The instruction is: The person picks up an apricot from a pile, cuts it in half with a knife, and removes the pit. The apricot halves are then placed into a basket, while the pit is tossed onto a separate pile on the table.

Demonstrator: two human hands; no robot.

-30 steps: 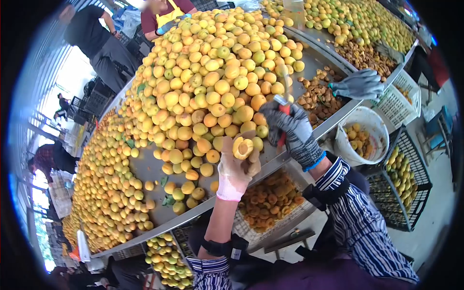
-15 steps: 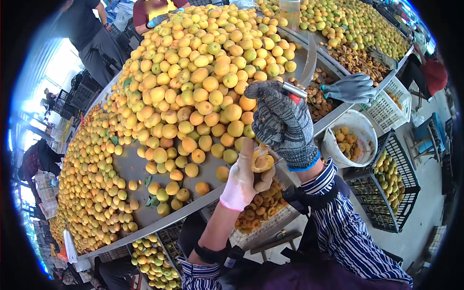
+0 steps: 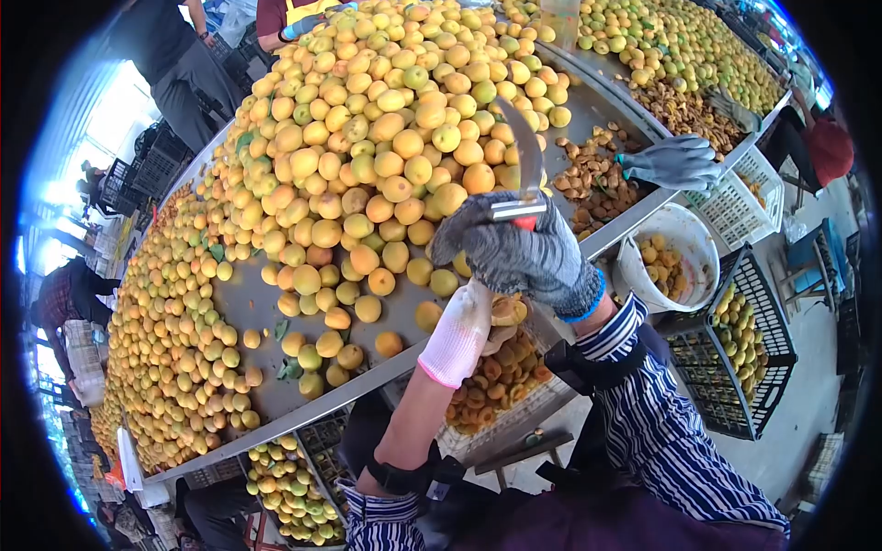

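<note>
My left hand (image 3: 462,332), in a white and pink glove, is closed on a cut apricot (image 3: 507,312), partly hidden behind my right hand. My right hand (image 3: 533,257), in a grey knit glove, grips a curved knife (image 3: 526,151) by its red handle. The blade points up, away from the fruit, and the metal collar shows above my fist. Both hands are close together over the table's near edge. Below them, a crate holds apricot halves (image 3: 496,390). A large heap of whole apricots (image 3: 367,138) lies on the metal table (image 3: 243,303) beyond.
Brown apricot pits (image 3: 597,170) lie right of the heap, near a grey glove (image 3: 675,163). A white bucket (image 3: 703,266) and a black crate (image 3: 767,367) of fruit stand at right. Another fruit crate (image 3: 289,496) is under the table. People stand at far left and across the table.
My right hand has moved left and down, close over my left hand. The knife's blade has swung left with it. The apricot is now more covered by my right hand.
</note>
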